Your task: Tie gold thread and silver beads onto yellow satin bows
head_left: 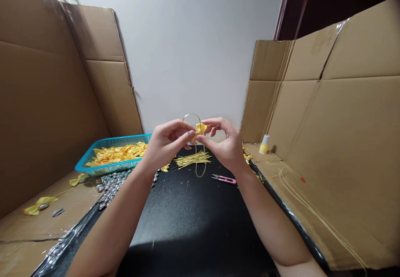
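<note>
Both my hands are raised above the black table [187,218], pinching a small yellow ribbon bow [200,128] between them. My left hand [165,143] grips it from the left with thumb and forefinger. My right hand [226,143] holds it from the right. A thin gold cord [191,117] arches above the bow, and another length of it hangs in a loop below my hands. Under my hands lies a bundle of short gold wire ties [192,159].
A blue basket [93,162] full of yellow ribbon bows stands at the left. Several silver metal clips [111,185] lie beside it. Pink thread snips [225,179] lie right of the ties. A small yellow spool [264,144] stands at the right. Cardboard walls enclose both sides.
</note>
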### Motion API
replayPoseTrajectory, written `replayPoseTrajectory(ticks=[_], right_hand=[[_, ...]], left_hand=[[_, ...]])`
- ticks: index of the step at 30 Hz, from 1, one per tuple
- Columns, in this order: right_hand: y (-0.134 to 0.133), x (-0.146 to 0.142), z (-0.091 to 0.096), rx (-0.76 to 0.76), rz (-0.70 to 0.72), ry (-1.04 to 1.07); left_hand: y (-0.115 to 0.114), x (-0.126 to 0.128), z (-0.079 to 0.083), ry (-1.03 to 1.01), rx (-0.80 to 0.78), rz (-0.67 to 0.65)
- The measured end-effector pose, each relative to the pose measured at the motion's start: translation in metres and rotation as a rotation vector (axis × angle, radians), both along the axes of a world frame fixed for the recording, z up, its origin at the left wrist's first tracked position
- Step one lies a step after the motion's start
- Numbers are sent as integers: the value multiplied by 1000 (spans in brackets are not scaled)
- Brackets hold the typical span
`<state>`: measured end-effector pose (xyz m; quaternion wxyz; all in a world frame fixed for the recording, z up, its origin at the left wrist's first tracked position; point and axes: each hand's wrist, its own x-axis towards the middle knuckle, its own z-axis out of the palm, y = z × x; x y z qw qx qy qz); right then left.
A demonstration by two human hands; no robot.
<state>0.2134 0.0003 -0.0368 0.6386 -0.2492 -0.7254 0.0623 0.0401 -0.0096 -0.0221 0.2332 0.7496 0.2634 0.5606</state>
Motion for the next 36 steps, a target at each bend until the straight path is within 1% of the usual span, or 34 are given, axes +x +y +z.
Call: replayPoseTrajectory(ticks=[3,6,9,11,15,19,21,22,24,26,27,30,32,36], right_hand=[[-3,3,4,-21,2,19],[-6,6,8,15,0,-24],[-7,8,10,51,-35,-85],[-6,8,9,47,-69,-116],[1,6,6,-58,-116,-134],[8,5,2,-238,-63,-122],[10,5,1,-291,-42,-102],[9,5,1,-281,-58,-78],[7,6,2,-187,-112,-33],[4,6,3,-81,-134,-45],[3,5,3,-59,-132,-75],[2,3,2,-106,-169,-157],[5,1,0,-138,-209,-168],[10,-2,-4,-167,-214,-170]], left_hand=[[-2,1,1,-1,6,51],[-3,1,1,-16,-15,56],[-2,2,0,-17,-32,63],[0,2,-2,-6,-33,80],[3,1,-5,10,-3,123],[7,1,-6,39,66,163],[8,0,-6,61,86,165],[8,0,-5,70,90,165],[9,0,-5,75,92,169],[9,0,-5,70,87,167],[9,-1,-5,67,86,162],[10,-1,-6,65,96,144],[12,-2,-7,73,113,137],[14,-3,-8,116,152,137]])
